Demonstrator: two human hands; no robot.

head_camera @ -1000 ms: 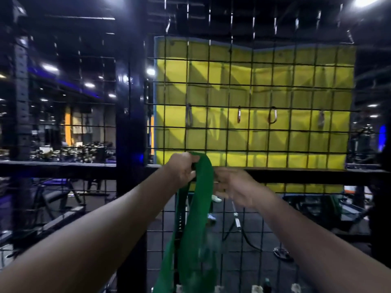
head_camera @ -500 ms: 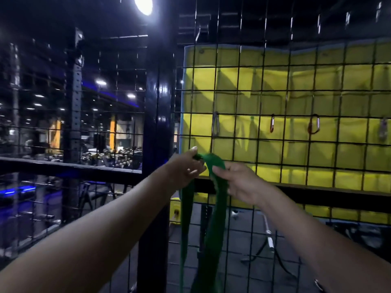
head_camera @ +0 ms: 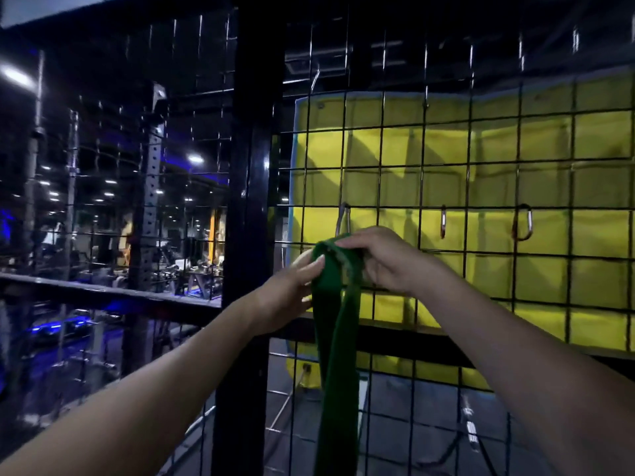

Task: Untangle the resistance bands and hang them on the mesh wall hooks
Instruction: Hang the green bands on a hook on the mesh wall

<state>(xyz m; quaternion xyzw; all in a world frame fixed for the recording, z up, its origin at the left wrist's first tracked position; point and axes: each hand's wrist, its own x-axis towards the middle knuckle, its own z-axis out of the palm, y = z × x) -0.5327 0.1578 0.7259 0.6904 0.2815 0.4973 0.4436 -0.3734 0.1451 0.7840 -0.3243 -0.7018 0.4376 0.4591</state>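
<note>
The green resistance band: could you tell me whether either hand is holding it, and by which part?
Both: the left hand and right hand grip the green band at the top of its loop.

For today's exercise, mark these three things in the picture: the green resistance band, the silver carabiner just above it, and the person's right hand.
green resistance band point(head_camera: 335, 338), head view, on the strap hanging below the hands.
silver carabiner point(head_camera: 343, 218), head view, on its metal loop at the mesh.
right hand point(head_camera: 388, 261), head view, on the back of the hand.
</note>
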